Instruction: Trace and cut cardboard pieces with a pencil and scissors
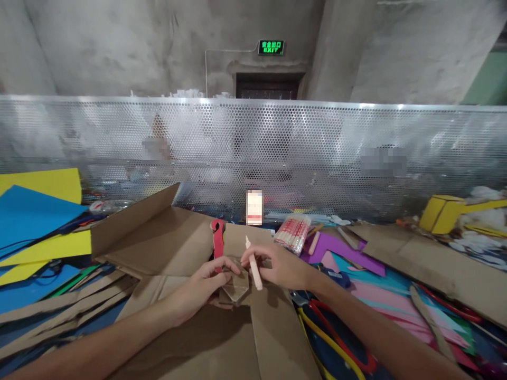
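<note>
My left hand (208, 282) pinches a small brown cardboard piece (236, 285) against the big cardboard sheet (174, 243) at the centre. My right hand (277, 266) grips a pale glue stick (253, 266), its fingertips resting on the top of the same small piece. A red cut-out shape (217, 237) lies on the cardboard just behind my left fingers.
Blue and yellow foam sheets (39, 211) lie at the left with cardboard strips (67, 306). At the right are a bundle of sticks (293, 232), purple and pink sheets (344, 253), scissors with red and yellow handles (336, 343) and a yellow box (439, 214). A perforated metal screen (277, 153) runs across the back.
</note>
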The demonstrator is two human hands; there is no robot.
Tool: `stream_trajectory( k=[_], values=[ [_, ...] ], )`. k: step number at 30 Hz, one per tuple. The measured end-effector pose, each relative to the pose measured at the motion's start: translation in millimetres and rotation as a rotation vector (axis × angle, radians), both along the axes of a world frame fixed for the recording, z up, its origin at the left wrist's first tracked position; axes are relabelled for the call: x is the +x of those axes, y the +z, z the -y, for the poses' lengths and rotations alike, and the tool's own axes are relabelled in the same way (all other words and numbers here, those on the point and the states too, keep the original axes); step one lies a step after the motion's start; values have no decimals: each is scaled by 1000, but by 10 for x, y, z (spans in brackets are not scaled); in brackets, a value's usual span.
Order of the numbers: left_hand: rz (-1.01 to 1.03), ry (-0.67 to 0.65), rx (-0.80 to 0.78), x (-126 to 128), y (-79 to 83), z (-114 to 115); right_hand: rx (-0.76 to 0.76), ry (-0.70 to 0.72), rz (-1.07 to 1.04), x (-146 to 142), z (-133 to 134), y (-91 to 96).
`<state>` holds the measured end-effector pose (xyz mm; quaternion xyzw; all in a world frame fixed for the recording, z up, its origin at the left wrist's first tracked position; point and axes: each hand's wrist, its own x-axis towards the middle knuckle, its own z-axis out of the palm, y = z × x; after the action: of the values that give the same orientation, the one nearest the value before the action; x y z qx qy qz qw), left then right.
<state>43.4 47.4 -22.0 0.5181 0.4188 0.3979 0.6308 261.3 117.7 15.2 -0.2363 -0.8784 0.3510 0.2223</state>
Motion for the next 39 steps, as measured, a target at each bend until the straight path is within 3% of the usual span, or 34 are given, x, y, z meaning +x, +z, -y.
stream_trajectory(
  k=[5,9,13,19,39],
  values=[
    [-38,11,17,5,-21,-3,2,-5,-13,8,1,9],
    [-89,43,17,26,15,23,-82,-3,-110,11,-35,-33],
    [-84,48,18,41,27,33,-131,-121,-203,-12,-56,-88],
    [-123,50,55,32,-9,25,-39,-236,-158,-43,-20,-105],
    [-147,55,76,41,-16,17,20,-198,-80,-68,-7,-108]
  ],
)
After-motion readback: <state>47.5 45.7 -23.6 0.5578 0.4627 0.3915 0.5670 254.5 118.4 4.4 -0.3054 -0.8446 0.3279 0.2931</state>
